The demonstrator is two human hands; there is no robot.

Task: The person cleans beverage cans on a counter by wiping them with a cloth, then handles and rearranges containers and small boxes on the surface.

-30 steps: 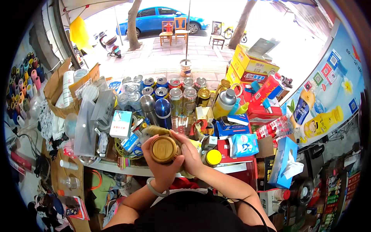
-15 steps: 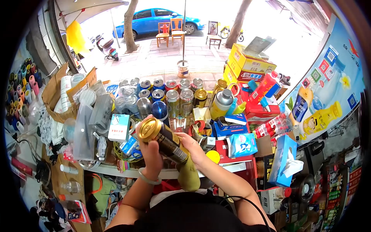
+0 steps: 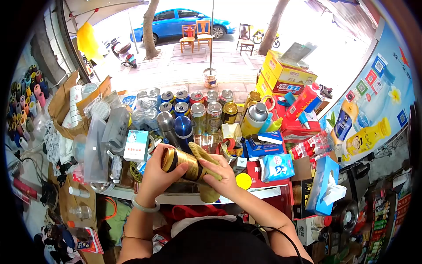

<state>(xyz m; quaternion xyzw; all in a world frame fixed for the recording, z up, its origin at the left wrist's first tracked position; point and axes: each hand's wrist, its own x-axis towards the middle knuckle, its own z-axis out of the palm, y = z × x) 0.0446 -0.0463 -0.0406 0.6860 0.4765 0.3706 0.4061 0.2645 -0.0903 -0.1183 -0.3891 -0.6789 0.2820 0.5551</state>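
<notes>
My left hand (image 3: 154, 172) is wrapped round a gold and black drink can (image 3: 186, 163), which lies nearly sideways in front of my body. My right hand (image 3: 223, 176) grips an olive-green cloth (image 3: 209, 194) and presses it around the can's right end. Part of the cloth sticks up above my fingers, and part hangs below. Just beyond the can stand a dark blue flask (image 3: 183, 127) and a grey metal flask (image 3: 166, 125). To the left of my left hand is a white and teal box (image 3: 136, 145).
Behind the flasks stand rows of drink cans (image 3: 213, 115). A spray can (image 3: 255, 118), a blue and white packet (image 3: 277, 166) and a tissue box (image 3: 323, 185) are on the right. Left are a clear plastic bin (image 3: 94, 152) and a cardboard box (image 3: 66, 110) of cups.
The can has tipped from slanting upright to nearly sideways, and its top now points left. My right hand has brought the cloth up around its other end.
</notes>
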